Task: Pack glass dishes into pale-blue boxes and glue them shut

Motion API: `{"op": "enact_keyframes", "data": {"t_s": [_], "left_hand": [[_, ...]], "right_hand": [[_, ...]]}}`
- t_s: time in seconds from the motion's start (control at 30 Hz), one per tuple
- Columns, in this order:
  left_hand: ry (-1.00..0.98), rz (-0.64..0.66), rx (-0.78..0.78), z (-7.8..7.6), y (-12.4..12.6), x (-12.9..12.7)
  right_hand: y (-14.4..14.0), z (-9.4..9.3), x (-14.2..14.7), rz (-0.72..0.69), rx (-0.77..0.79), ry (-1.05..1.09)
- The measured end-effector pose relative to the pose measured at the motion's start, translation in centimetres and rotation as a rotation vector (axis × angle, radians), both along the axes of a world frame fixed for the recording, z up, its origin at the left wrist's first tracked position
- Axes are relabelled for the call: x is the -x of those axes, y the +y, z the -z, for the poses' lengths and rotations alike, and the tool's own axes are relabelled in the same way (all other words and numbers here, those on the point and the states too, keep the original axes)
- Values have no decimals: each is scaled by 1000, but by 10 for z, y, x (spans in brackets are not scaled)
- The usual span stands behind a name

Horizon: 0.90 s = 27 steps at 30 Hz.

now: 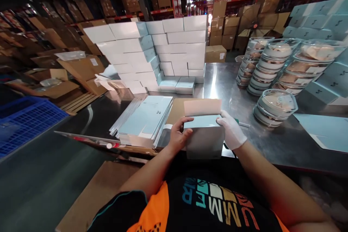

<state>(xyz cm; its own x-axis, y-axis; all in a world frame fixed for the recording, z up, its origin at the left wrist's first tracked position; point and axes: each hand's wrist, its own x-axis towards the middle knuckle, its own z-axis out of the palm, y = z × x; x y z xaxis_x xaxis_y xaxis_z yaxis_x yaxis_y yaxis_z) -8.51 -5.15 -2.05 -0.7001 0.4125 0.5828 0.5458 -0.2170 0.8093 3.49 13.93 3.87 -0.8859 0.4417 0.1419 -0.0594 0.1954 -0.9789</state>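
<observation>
One box (204, 136) is in hand at the near edge of the bench (231, 79), seen from the head view; it is gripped from both sides, lid flap (202, 107) standing up and open behind it; the left hand (178, 136), bare, is curled round the left wall with fingers over the top edge; the right hand (231, 130), in a white glove, is pressed flat against the right wall; both hands are closed on the box, neither spread free; the box looks formed but not yet shut, and whether anything lies inside cannot be told.

Done so far, as judged: a tall wall of finished white and pale-blue boxes (163, 50) is stacked at the back of the bench, so a good share of the work appears completed; a few more closed ones (176, 85) lie flat in front of that wall.

Left, as judged: a thick pile of flat unfolded blanks (145, 119) sits just left of the box, touching the brown sheet (176, 110) under it; several leaning stacks of clear lidded tubs (282, 65) stand to the right, one short stack (276, 107) nearest the right hand; plenty of stock is therefore unprocessed; a further blank (323, 130) lies flat at far right; more pale-blue boxes (323, 18) are piled behind the tubs.

A blue crate (24, 119) is seen at left, off the bench.
</observation>
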Motion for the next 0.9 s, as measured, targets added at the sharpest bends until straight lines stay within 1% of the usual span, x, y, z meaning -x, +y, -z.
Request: {"op": "enact_keyframes", "data": {"t_s": [0.1,0.2,0.27,0.33,0.37,0.4,0.47,0.53,0.6,0.7,0.8,0.83,0.9], "left_hand": [[72,8,2,2,-4,1],[125,17,-87,4,-4,-1],[118,69,-204,5,-2,-2],[142,136,-282,3,-3,0],[177,163,-267,0,-4,1],[220,182,-213,-3,-7,3],[299,214,-55,-10,-13,8],[363,254,48,-17,-16,11],[425,289,48,-21,-16,11],[479,299,31,-21,-12,9],[462,288,78,-24,-10,6],[456,273,88,-27,-11,5],[443,222,81,-39,-17,1]], "right_hand": [[-5,-3,-5,16,6,51],[5,3,-13,-18,-25,100],[14,10,-20,-84,-115,121],[22,19,-27,-137,-288,206],[24,23,-32,-158,-383,265],[25,26,-36,-175,-467,322],[22,30,-43,-201,-557,398],[17,29,-49,-223,-575,417],[13,26,-51,-222,-574,430],[13,23,-51,-194,-580,452],[16,32,-47,-140,-557,403],[17,38,-46,-118,-526,369],[18,50,-43,-90,-448,238]]}}
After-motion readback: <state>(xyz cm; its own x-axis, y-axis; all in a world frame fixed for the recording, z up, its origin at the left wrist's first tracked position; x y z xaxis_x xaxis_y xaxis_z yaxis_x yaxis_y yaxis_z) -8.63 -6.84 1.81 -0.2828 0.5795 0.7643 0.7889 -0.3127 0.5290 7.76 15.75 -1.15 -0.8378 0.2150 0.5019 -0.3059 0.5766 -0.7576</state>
